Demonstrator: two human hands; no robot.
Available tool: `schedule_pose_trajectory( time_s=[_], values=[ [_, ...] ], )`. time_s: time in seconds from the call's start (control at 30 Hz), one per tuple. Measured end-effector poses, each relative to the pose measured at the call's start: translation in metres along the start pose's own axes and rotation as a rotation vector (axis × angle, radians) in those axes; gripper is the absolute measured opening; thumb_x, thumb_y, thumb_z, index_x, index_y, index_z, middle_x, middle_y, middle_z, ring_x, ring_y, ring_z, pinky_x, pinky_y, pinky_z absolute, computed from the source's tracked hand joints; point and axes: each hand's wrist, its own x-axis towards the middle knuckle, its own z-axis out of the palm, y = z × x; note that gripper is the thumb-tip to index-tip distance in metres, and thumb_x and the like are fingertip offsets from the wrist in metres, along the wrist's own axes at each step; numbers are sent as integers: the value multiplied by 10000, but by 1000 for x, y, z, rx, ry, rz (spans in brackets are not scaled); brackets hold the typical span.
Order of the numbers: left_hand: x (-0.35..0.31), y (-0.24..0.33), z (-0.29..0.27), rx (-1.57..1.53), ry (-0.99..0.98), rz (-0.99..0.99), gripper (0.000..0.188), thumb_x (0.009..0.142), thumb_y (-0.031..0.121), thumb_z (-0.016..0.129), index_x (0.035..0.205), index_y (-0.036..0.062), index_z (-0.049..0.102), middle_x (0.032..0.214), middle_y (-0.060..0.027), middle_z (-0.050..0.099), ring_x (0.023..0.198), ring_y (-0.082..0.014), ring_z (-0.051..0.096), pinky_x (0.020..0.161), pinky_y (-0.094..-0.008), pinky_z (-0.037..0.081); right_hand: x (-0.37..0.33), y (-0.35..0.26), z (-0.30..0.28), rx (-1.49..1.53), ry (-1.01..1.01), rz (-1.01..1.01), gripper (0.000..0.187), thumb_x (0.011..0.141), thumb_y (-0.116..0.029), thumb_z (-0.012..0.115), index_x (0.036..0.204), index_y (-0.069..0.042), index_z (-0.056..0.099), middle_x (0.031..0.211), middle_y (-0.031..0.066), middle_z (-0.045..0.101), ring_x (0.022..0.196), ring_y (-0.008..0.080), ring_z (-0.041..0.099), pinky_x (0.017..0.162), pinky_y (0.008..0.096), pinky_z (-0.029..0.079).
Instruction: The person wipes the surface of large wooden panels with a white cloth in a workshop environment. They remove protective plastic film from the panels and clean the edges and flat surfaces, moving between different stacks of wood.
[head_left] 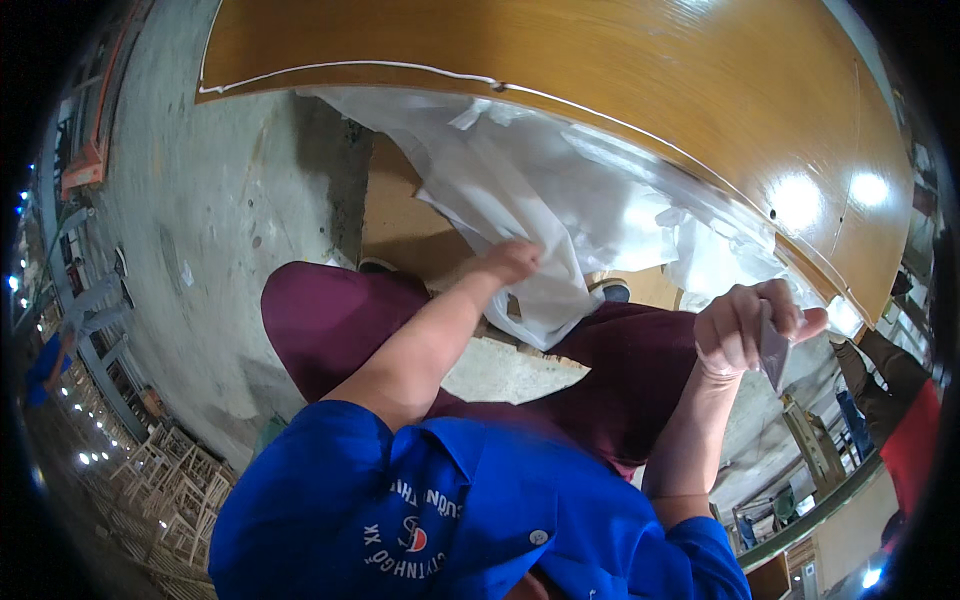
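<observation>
Our right hand (760, 328) has its fingers folded around a thin, flat, grey piece (773, 346) of a material we cannot make out, pinched between thumb and fingers with its pointed lower end hanging free. Our left hand (512, 261) is curled closed against a loose, translucent white plastic sheet (545, 232); we cannot tell whether it has caught a fold. Beyond both hands, away from our body, lies the large, glossy, orange-brown wooden panel (620, 75), and the relation that matters is this: its near edge slants from the left corner down toward the near right corner, its long axis seeming to run the same way, so our right hand, just beside that right corner, is nearer to it than our left. The panel looks smooth and lacquered, with faint grain, bright lamp reflections toward its right end and a few small dark spots; a thin, wavy white line (400, 65) follows its near edge. The sheet hangs crumpled beneath that edge, reaching down between our knees, over a flat brown board (395, 200) on the grey concrete floor (240, 190).
</observation>
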Motion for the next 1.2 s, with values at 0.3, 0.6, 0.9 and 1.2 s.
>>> schedule_pose_trajectory(
  time_s=[0.3, 0.6, 0.9, 1.2],
  values=[
    [-101, 27, 11, -46, 9, -163, 428, 738, 70, 464, 1153, 52, 567, 1148, -204, 588, 1031, -364, 579, 898, -433, 459, -13, 24, 17, 156, 340, 92, 659, 887, -625, 419, 1108, -10, 510, 631, 72, 471, 416, 110, 380, 340, 233, 352],
    [-279, 1, -68, 264, 323, -610, 623, 725, 594, 600, 933, 12, 686, 1089, -223, 586, 1051, -355, 553, 898, -441, 458, -75, 100, 41, 287, 733, 445, 743, 883, -685, 289, 1041, -14, 565, 702, 95, 502, 418, 93, 338, 369, 227, 296],
    [-425, -23, 19, 105, 61, -517, 532, 833, 443, 545, 1254, 128, 465, 1149, -183, 565, 1043, -365, 561, 844, -482, 469, -92, 163, 81, 115, 780, 413, 717, 872, -693, 303, 1000, -46, 581, 654, 68, 476, 423, 105, 346, 364, 225, 270],
    [-598, -12, 125, -278, -25, -518, 728, 711, 489, 658, 1296, 119, 434, 1312, -192, 457, 1168, -385, 487, 929, -461, 444, -84, 265, 232, -89, 883, 548, 653, 872, -670, 354, 970, -69, 588, 643, 47, 493, 425, 98, 346, 370, 217, 271]
  ],
)
